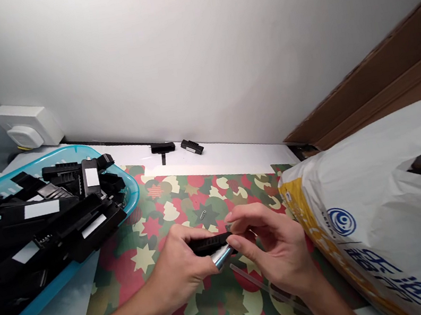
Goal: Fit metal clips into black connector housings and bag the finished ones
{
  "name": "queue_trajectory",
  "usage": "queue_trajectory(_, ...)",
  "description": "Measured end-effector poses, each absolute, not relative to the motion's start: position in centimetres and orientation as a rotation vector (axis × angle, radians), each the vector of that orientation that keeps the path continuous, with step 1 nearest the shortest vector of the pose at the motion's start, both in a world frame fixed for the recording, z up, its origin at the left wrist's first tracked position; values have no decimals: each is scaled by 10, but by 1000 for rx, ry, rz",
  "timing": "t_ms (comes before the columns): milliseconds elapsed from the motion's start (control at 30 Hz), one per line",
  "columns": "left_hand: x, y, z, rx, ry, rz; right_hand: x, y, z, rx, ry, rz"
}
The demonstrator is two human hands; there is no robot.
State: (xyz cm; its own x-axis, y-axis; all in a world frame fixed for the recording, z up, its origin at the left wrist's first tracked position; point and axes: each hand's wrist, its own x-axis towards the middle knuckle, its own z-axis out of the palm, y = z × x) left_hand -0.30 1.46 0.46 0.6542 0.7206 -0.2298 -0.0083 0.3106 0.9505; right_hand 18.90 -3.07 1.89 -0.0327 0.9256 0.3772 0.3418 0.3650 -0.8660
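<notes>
A green, red and cream patterned mat (142, 258) lay beneath, a translucent blue plastic basket (132, 192) at left. My left hand (182, 264) and right hand (277, 245) met above the mat: the left gripped a black ribbed plastic piece (208, 242) over a shiny silver metal part (222, 257); whether my right fingertips, curled at the piece's right end, pinched anything, I couldn't tell. Beyond lay a tiny bent metal bit (203, 214).
</notes>
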Motion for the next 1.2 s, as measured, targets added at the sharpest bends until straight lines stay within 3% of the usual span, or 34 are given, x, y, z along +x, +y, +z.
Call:
queue_trajectory(367,-2,14,5,1155,747,609,185,-26,10,-1129,-1431,811)
queue_trajectory(600,3,17,-1,792,728,743,166,-37,-3,-1146,-1588,323)
queue_trajectory(833,3,23,9,489,773,800,151,-35,-5,-1035,-1920,233)
queue_trajectory(1200,-2,21,0,545,532,687,153,-34,-7,-1309,-1732,590)
